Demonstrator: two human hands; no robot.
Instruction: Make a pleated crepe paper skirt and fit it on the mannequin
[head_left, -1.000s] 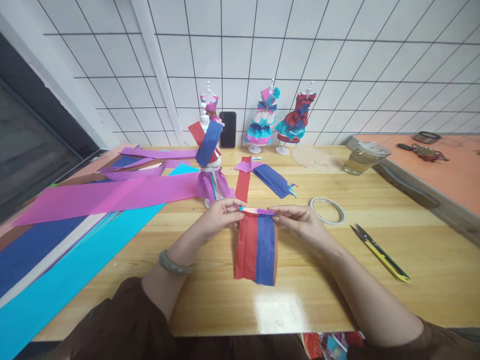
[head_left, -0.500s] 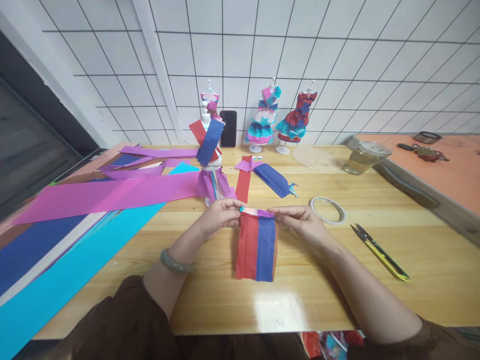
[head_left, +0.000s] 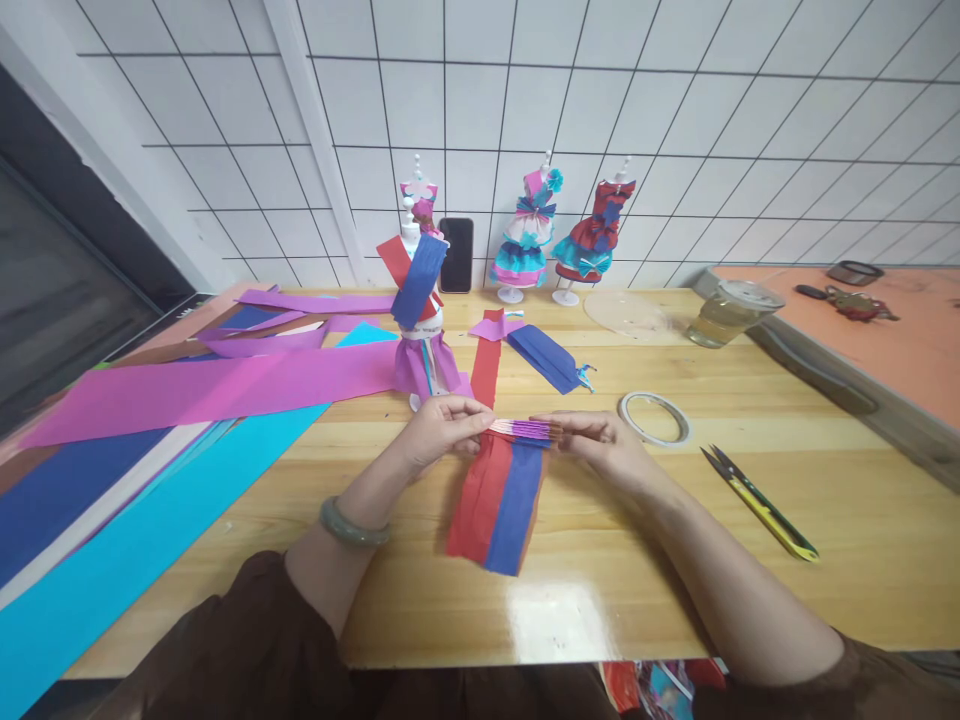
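Observation:
Between both hands is a striped piece of crepe paper (head_left: pixel 504 500), red and blue with a brown edge, its top gathered into fine white and purple pleats. My left hand (head_left: pixel 454 430) pinches the pleated edge at its left end. The right end of that edge is held between the fingers of my right hand (head_left: pixel 592 440). The striped part hangs down toward me, slanting left. Just beyond my left hand stands a small white mannequin (head_left: pixel 410 235) with a red and blue crossed top and a purple skirt (head_left: pixel 427 365).
Long crepe paper strips (head_left: pixel 210 385) cover the left side. A roll of tape (head_left: pixel 654 418) and yellow thread snips (head_left: pixel 761 502) lie on the right. Behind are dressed mannequins (head_left: pixel 523 240), a phone (head_left: pixel 457 255), a folded blue paper (head_left: pixel 547 358) and a cup of liquid (head_left: pixel 735 312).
The lower end of the striped paper has swung to the left and now slants. My left fingers have slid a little to the right along the pleated edge, covering its blue end.

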